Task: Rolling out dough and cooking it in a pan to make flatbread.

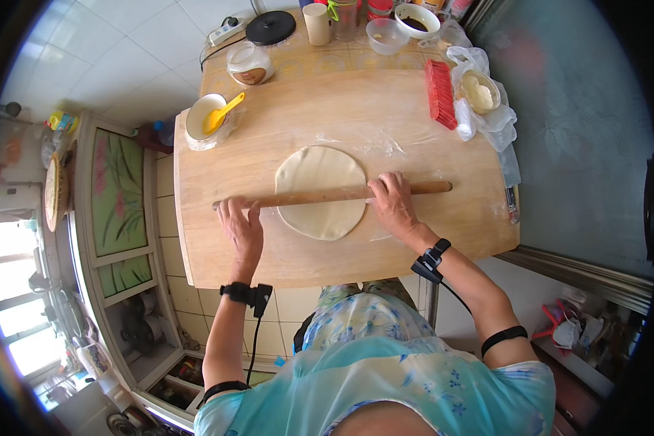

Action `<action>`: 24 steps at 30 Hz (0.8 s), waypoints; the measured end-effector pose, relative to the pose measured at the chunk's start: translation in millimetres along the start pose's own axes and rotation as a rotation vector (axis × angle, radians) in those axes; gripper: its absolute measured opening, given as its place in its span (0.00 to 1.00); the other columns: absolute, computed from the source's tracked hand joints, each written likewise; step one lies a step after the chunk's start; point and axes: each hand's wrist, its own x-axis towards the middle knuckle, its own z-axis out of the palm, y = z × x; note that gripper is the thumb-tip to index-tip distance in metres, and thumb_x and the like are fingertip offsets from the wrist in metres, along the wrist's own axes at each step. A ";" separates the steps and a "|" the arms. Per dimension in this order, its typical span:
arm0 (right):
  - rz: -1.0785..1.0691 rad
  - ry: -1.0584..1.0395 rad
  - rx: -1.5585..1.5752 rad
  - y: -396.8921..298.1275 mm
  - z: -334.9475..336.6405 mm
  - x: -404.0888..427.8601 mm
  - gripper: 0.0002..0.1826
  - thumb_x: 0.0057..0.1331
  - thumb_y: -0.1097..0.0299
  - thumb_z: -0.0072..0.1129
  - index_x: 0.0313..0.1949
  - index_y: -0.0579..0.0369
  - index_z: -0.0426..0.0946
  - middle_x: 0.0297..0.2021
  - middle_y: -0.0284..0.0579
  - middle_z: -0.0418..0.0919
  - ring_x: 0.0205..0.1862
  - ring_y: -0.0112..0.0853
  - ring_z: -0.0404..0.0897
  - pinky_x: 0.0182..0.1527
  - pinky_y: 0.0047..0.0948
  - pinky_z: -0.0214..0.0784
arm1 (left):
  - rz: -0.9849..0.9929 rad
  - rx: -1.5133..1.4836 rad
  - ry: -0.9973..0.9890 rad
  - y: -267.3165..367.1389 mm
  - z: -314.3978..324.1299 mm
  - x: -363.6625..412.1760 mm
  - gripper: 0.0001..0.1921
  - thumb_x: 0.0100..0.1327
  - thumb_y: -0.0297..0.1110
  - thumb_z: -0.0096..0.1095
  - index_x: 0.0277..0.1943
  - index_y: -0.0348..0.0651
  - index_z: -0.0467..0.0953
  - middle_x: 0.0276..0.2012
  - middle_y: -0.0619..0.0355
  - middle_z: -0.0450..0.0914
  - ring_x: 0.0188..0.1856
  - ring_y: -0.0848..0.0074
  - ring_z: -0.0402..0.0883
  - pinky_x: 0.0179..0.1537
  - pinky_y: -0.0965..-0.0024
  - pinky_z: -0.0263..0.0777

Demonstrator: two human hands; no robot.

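Observation:
A round, flat sheet of pale dough [321, 223] lies on a large wooden board [229, 256]. Across it, a little below its middle, rests a long wooden rolling pin [321, 197]. My left hand [240, 223] is on the pin's left end, with fingers curled over it. Right of the dough's edge, my right hand [393, 199] grips the pin, and its right tip sticks out past that hand. Loose flour [381, 146] is scattered on the board just beyond the dough.
A bowl [197, 117] with a yellow spoon [231, 103] stands at the board's left corner. A red brush [440, 94] lies at the right, beside plastic bags and a tub [478, 92] of pale powder. Behind the board stand a jar [249, 65] and a dish of dark liquid [417, 20].

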 end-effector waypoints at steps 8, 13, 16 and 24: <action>0.060 0.002 0.015 1.5 -14.3 -4.9 0.16 0.53 0.77 0.67 0.39 0.54 0.72 0.40 0.46 0.68 0.46 0.46 0.68 0.49 0.46 0.62 | -0.083 0.075 -0.272 4.5 1.9 -33.7 0.09 0.56 0.29 0.70 0.39 0.43 0.76 0.33 0.54 0.79 0.43 0.60 0.77 0.52 0.57 0.66; -0.121 0.051 0.133 -35.1 -20.1 26.5 0.11 0.53 0.81 0.63 0.36 0.57 0.73 0.40 0.48 0.70 0.45 0.47 0.70 0.49 0.44 0.65 | 0.265 0.029 -0.171 21.1 -1.1 -25.4 0.13 0.54 0.23 0.60 0.44 0.41 0.80 0.52 0.52 0.79 0.64 0.59 0.71 0.67 0.49 0.57; -0.173 0.075 0.238 -57.9 -6.3 34.5 0.10 0.51 0.88 0.51 0.31 0.60 0.72 0.40 0.51 0.71 0.43 0.48 0.75 0.42 0.42 0.70 | 0.351 0.062 -0.203 39.9 -12.1 -28.8 0.07 0.55 0.21 0.55 0.36 0.41 0.79 0.49 0.55 0.80 0.61 0.61 0.73 0.71 0.44 0.51; -0.301 -0.161 0.097 -82.6 5.3 34.7 0.21 0.55 0.72 0.65 0.50 0.54 0.76 0.47 0.52 0.73 0.52 0.50 0.73 0.55 0.47 0.66 | -0.003 0.317 -0.276 35.8 -72.8 -105.8 0.23 0.62 0.38 0.66 0.59 0.43 0.73 0.66 0.51 0.68 0.72 0.59 0.61 0.72 0.38 0.45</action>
